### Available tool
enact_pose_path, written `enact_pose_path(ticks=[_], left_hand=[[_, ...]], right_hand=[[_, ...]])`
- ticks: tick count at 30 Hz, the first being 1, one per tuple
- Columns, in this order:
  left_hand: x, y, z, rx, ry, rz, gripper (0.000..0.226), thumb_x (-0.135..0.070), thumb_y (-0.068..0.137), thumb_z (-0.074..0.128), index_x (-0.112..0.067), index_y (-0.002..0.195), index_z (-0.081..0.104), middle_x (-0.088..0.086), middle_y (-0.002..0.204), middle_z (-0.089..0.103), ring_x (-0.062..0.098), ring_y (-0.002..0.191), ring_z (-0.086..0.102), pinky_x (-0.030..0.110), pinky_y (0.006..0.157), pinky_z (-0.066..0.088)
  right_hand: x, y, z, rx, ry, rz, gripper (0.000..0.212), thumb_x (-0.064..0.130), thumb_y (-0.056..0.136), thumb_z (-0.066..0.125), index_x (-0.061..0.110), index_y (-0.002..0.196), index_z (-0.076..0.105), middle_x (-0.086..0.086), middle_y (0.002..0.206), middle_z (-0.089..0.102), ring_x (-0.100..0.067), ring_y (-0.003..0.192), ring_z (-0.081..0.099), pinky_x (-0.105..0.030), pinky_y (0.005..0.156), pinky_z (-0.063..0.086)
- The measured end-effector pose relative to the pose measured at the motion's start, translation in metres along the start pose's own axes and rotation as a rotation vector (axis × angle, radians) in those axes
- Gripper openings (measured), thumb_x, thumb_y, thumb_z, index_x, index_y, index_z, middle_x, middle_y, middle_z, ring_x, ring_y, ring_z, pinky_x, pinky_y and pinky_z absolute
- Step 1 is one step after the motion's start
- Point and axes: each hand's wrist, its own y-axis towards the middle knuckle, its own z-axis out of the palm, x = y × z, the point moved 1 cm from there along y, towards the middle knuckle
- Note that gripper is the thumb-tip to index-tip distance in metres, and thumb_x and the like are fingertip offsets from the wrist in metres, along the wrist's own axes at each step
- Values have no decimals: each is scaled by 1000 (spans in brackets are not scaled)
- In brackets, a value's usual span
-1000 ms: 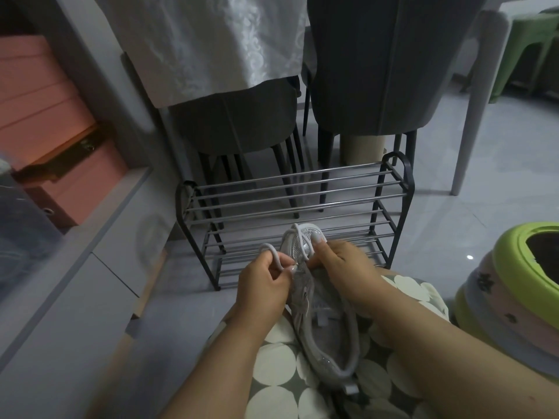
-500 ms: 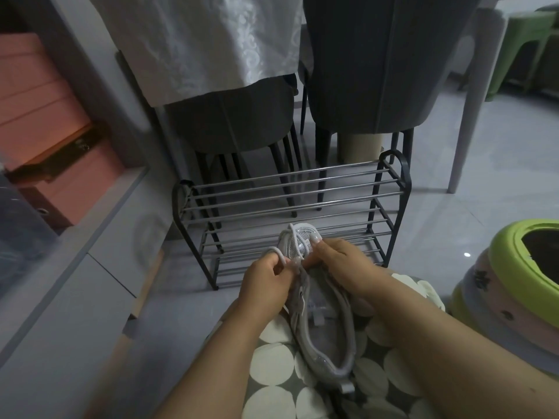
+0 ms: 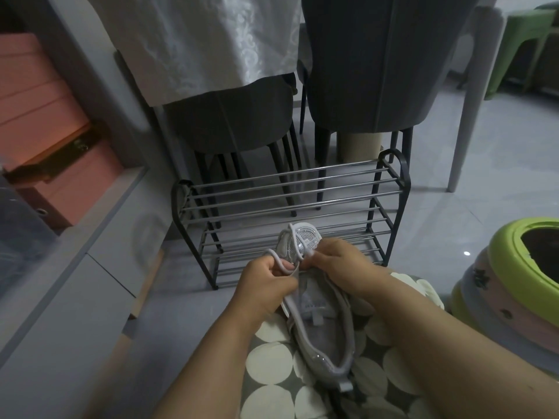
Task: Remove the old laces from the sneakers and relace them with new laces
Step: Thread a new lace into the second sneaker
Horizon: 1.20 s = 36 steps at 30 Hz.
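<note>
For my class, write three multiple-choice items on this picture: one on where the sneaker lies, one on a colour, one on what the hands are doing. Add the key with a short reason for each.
1. Where does the sneaker lie?
A. on the shoe rack
B. on the person's lap, toe pointing away
C. on the floor beside the stool

2. What colour are the storage boxes at the far left?
A. pink
B. blue
C. yellow

3. What are the two hands doing?
A. both resting flat on the lap
B. one holds the rack
C. both gripping the lace near the sneaker's toe

Key:
1 B: the sneaker rests on the spotted cloth over the lap, in front of the shoe rack.
2 A: the stacked boxes are pink.
3 C: the left hand pinches a loop of the lace, and the right hand holds it at the eyelets.
</note>
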Motion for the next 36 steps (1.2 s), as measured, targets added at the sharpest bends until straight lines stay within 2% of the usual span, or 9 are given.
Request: enact_pose_path(ticks=[4, 11, 15, 20, 23, 26, 30, 33, 36], left_hand=[[1, 1, -2, 29, -49, -10, 19, 6, 72, 63, -6, 86, 67, 7, 75, 66, 12, 67, 61, 23, 62, 49], [-3, -2, 1, 48, -107, -2, 21, 8, 70, 58, -10, 81, 59, 3, 71, 57, 11, 63, 52, 23, 58, 43], [-1, -2, 2, 36, -245, 3, 25, 3, 58, 55, -14, 73, 45, 1, 75, 55, 11, 66, 51, 23, 59, 42], [1, 1, -4, 71, -683, 44, 36, 13, 66, 62, -15, 67, 39, 7, 65, 50, 19, 67, 58, 29, 67, 52], [0, 4, -11, 8, -919, 31, 24, 2, 76, 57, -14, 65, 43, 1, 54, 46, 14, 52, 52, 30, 61, 55], [1, 5, -17, -118, -1065, 21, 28, -4, 91, 45, -17, 66, 44, -6, 45, 36, 8, 43, 38, 22, 49, 46], [2, 7, -24, -196, -1117, 33, 28, -14, 94, 50, -21, 68, 46, -8, 43, 29, 6, 38, 29, 20, 45, 32], [3, 7, -23, -216, -1092, 49, 28, -16, 95, 51, -21, 68, 45, -9, 42, 29, 6, 37, 29, 19, 44, 32], [2, 7, -25, -275, -1140, 37, 17, -16, 96, 50, -19, 79, 52, -9, 43, 30, 5, 37, 29, 19, 44, 33]], right_hand=[[4, -1, 2, 23, -377, -164, 17, 28, 84, 66, 14, 86, 74, 1, 76, 57, -15, 78, 52, -31, 73, 44], [0, 0, -5, -52, -341, -202, 11, 21, 86, 65, 11, 85, 70, 4, 82, 52, -12, 80, 47, -25, 69, 35], [-5, -1, -26, -169, 252, 83, 18, 17, 93, 57, 14, 75, 60, -1, 73, 55, -18, 70, 50, -27, 65, 42], [-6, -3, -29, -125, 1238, 104, 24, 7, 101, 34, 5, 81, 49, -13, 79, 65, -26, 76, 67, -40, 80, 57], [-5, -1, -35, -133, 1340, 60, 26, 7, 100, 29, 11, 78, 42, -8, 63, 54, -21, 56, 53, -38, 65, 56], [-6, 0, -51, -293, 1161, 32, 26, 8, 99, 30, 14, 75, 36, 0, 55, 41, -14, 47, 33, -27, 47, 37], [-4, -4, -57, -388, 411, -41, 30, 20, 99, 41, 14, 70, 38, 1, 56, 38, -14, 48, 32, -26, 48, 31], [0, -7, -49, -257, -189, -117, 33, 39, 95, 48, 17, 71, 44, 2, 59, 44, -14, 54, 38, -29, 52, 33], [2, -3, -45, -49, -411, -64, 48, 54, 92, 43, 16, 64, 48, 1, 58, 46, -14, 52, 39, -29, 53, 32]])
